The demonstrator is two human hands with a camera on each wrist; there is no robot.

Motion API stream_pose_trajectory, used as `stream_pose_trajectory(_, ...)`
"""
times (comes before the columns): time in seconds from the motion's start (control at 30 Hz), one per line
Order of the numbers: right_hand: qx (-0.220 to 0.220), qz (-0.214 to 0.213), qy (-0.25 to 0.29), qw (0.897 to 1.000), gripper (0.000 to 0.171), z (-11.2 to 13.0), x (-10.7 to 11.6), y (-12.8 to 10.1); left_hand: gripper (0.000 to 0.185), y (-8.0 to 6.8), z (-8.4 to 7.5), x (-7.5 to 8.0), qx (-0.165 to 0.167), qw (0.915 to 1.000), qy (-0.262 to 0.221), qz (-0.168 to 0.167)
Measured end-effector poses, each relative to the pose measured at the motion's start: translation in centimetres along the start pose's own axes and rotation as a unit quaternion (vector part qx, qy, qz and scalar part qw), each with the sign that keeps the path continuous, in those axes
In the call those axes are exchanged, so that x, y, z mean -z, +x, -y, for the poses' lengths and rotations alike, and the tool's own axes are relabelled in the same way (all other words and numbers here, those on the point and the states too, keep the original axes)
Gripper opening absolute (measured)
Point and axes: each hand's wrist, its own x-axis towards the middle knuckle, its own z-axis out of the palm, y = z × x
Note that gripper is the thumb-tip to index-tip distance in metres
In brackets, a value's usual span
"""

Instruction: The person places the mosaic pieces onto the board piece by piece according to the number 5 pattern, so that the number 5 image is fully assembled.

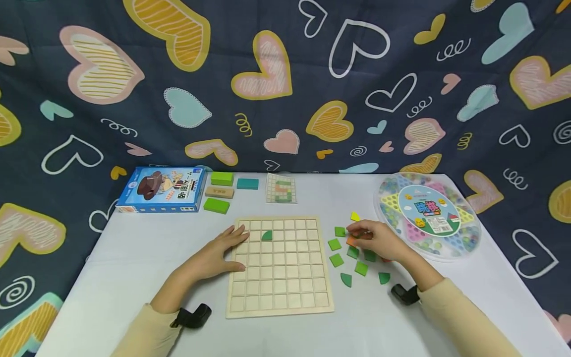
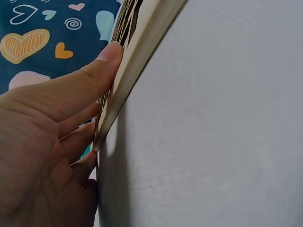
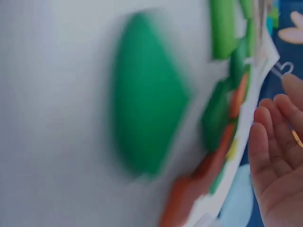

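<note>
A square wooden grid board [image 1: 279, 271] lies mid-table, with one dark green quarter-round tile [image 1: 267, 235] in its upper part. My left hand [image 1: 213, 255] rests on the board's left edge, thumb and fingers spread. In the left wrist view the thumb [image 2: 90, 80] touches the wooden rim [image 2: 130, 66]. Right of the board, my right hand [image 1: 376, 240] hovers over loose tiles, its fingertips beside an orange tile [image 1: 351, 241]. The right wrist view shows the fingers [image 3: 265, 142] extended, with no tile visible between them. Several light green tiles [image 1: 336, 260] and dark green quarter-rounds [image 1: 345, 279] lie around.
A pattern card [image 1: 281, 188] lies behind the board. To its left are green blocks [image 1: 217, 206], a teal block [image 1: 248, 184], a wooden block [image 1: 219, 192] and a blue game box [image 1: 161, 189]. A round bead case [image 1: 428, 215] stands at the right. A yellow tile [image 1: 355, 216] lies near the right hand.
</note>
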Motion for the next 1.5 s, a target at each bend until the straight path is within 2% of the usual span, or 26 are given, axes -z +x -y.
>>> stream_pose_trajectory(0.13,0.015,0.006,-0.029,0.999,0.031,-0.7,-0.3,0.0,0.082,-0.8,0.6,0.2,0.008,0.9999,0.001,-0.006)
stream_pose_trajectory(0.37,0.083,0.046,-0.089,0.991,0.03,-0.6,-1.4,2.1,0.082,-2.1,1.4,0.5,0.02,0.9997,-0.004,-0.015)
stream_pose_trajectory(0.5,0.117,0.043,-0.133,0.983,0.025,-0.4,-1.5,3.0,0.082,-2.5,1.5,0.7,0.022,0.9995,-0.006,-0.021)
stream_pose_trajectory(0.6,0.121,0.033,-0.163,0.979,0.021,-0.4,-1.4,3.2,0.082,-2.4,1.5,0.9,0.021,0.9995,-0.002,-0.024)
stream_pose_trajectory(0.7,0.109,0.017,-0.15,0.982,0.02,-0.2,-1.1,2.7,0.082,-1.8,1.2,1.0,0.012,0.9997,-0.001,-0.022)
stream_pose_trajectory(0.83,0.114,-0.013,-0.085,0.99,0.023,1.9,-1.5,1.8,0.081,-0.8,0.6,0.9,-0.003,0.9999,-0.004,-0.012)
stream_pose_trajectory(0.93,0.133,-0.013,-0.042,0.99,0.024,4.9,-3.1,2.4,0.081,-0.5,0.3,0.8,-0.003,0.9999,-0.005,-0.008)
stream_pose_trajectory(1.03,0.145,0.005,-0.01,0.989,0.023,7.7,-5.4,4.0,0.081,-0.4,0.3,0.7,-0.001,1.0,-0.005,-0.007)
stream_pose_trajectory(1.13,0.15,0.026,-0.001,0.988,0.023,9.5,-7.7,5.7,0.081,-0.3,0.3,0.5,0.0,1.0,-0.007,-0.005)
stream_pose_trajectory(1.2,0.156,0.037,-0.013,0.987,0.023,10.2,-9.1,6.7,0.081,-0.2,0.2,0.3,-0.001,1.0,-0.008,-0.003)
stream_pose_trajectory(1.33,0.172,0.06,-0.073,0.981,0.021,11.2,-11.1,8.1,0.08,-0.1,0.1,0.2,-0.005,1.0,-0.005,-0.004)
stream_pose_trajectory(1.5,0.171,0.072,-0.142,0.972,0.02,11.8,-12.4,8.8,0.081,-0.2,0.1,0.2,-0.004,1.0,-0.003,-0.004)
